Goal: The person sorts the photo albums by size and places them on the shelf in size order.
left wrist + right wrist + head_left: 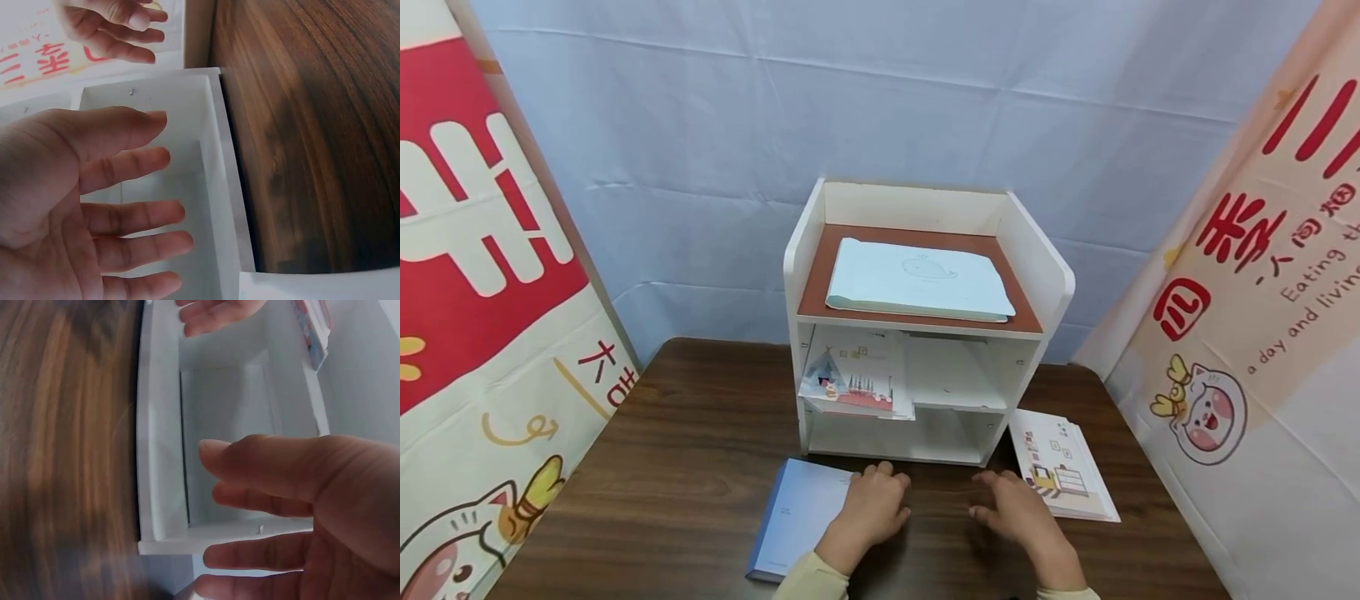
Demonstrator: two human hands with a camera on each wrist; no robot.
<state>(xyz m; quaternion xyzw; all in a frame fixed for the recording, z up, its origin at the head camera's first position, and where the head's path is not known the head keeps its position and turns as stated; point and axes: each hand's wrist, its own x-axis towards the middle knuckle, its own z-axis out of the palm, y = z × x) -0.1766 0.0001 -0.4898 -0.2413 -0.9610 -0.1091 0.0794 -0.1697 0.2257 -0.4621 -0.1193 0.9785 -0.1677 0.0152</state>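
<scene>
Both hands are held out over the dark wooden table (662, 467), in front of the white shelf (1041, 267), and well apart from each other. The left hand (868, 504) reaches forward from a pale sleeve (812, 579), its forearm slanting in from the lower left, the back of the hand upward in the head view. The left wrist view shows its palm, with the thumb and 4 fingers extended and parted, holding nothing. In the head view it overlaps the right edge of the blue book (801, 517), which lies flat on the table; whether they touch, I cannot tell.

The right hand (1015, 508) angles inward, its fingers aimed forward and left. The right wrist view shows the thumb and 3 fingers stretched out with gaps between, likewise holding nothing. Just beside it, to the right of the shelf, white booklets (1063, 467) lie on the table.

On the shelf's brown top lies a pad (921, 279) with a whale drawing. Illustrated sheets (857, 379) sit at the left of the middle level, their front edge jutting out.
</scene>
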